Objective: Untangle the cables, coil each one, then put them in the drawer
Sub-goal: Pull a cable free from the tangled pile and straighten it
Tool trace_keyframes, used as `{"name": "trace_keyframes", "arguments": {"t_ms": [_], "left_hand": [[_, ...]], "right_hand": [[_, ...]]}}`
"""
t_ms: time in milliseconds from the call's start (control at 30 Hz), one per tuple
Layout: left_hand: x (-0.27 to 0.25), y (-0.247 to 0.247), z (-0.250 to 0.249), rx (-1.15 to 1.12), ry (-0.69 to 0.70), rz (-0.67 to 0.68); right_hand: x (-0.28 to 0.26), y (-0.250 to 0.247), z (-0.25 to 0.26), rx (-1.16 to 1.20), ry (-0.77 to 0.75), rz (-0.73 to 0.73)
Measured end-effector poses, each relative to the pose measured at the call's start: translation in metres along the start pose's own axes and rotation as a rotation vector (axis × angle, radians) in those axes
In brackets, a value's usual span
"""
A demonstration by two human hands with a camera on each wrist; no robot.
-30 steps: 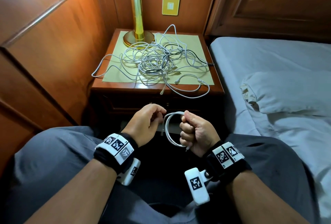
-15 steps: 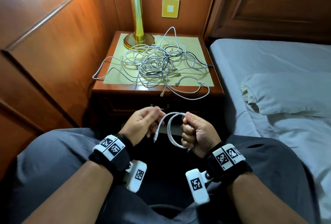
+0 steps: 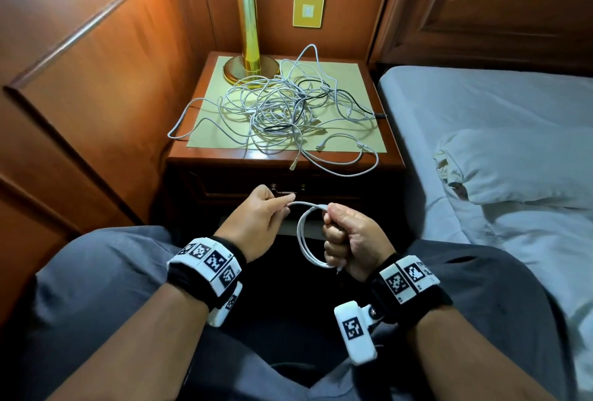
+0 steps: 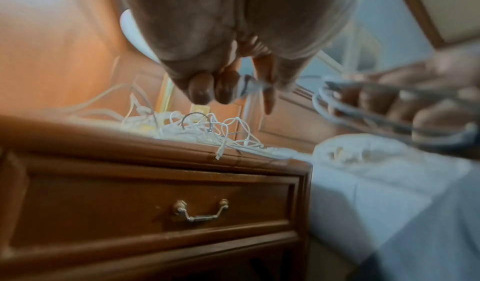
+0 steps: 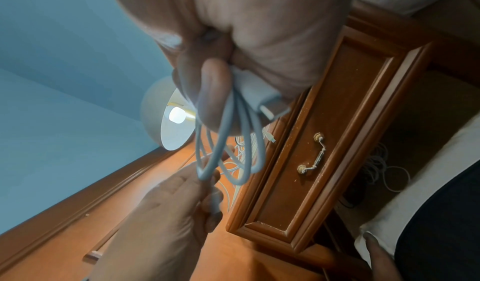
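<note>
A white cable coil [image 3: 305, 240] of a few loops hangs in front of the nightstand. My right hand [image 3: 345, 237] grips it in a fist, with its white plug [image 5: 262, 94] poking out under the palm. My left hand [image 3: 269, 208] pinches the coil's free end [image 3: 293, 203] and holds it out to the left; the same pinch shows blurred in the left wrist view [image 4: 246, 84]. A tangle of white and black cables [image 3: 282, 108] lies on the nightstand top [image 3: 192, 160]. The drawer [image 4: 155, 205] below is closed, its metal handle [image 4: 200, 213] hanging down.
A brass lamp [image 3: 248, 34] stands at the nightstand's back left. One cable end [image 3: 293, 164] hangs over the front edge. Wood panelling [image 3: 96, 79] closes the left side. A bed with a pillow [image 3: 519, 166] lies right. My grey-trousered knees [image 3: 106, 288] frame the bottom.
My left hand has drawn the cable's free end up and left, away from the coil, stretching that last length out. My right hand keeps its grip on the loops.
</note>
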State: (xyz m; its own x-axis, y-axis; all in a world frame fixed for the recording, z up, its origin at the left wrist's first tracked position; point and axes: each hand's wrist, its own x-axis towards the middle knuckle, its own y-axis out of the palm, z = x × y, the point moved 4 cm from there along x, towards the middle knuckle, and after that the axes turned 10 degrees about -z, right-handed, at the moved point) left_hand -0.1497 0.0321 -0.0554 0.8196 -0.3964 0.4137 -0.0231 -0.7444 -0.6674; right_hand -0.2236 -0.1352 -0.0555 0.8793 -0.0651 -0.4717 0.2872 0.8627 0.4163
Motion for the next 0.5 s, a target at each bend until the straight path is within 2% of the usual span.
{"name": "trace_keyframes", "arguments": {"t_ms": [100, 267, 333, 433, 500], "left_hand": [[-0.001, 0.007, 0.004, -0.085, -0.101, -0.003], [-0.004, 0.015, -0.002, -0.547, -0.511, 0.052], [-0.007, 0.018, -0.007, -0.655, -0.591, 0.064], [-0.01, 0.021, -0.012, -0.959, -0.762, 0.102], [-0.011, 0.022, -0.017, -1.05, -0.78, 0.141]], "right_hand": [[-0.001, 0.003, -0.005, 0.001, 0.024, 0.042], [-0.001, 0.003, -0.004, -0.034, -0.011, 0.053], [0.001, 0.003, -0.003, -0.078, -0.048, 0.027], [0.004, 0.002, -0.003, -0.125, -0.102, -0.024], [0.005, 0.002, -0.005, -0.147, -0.125, -0.052]]}}
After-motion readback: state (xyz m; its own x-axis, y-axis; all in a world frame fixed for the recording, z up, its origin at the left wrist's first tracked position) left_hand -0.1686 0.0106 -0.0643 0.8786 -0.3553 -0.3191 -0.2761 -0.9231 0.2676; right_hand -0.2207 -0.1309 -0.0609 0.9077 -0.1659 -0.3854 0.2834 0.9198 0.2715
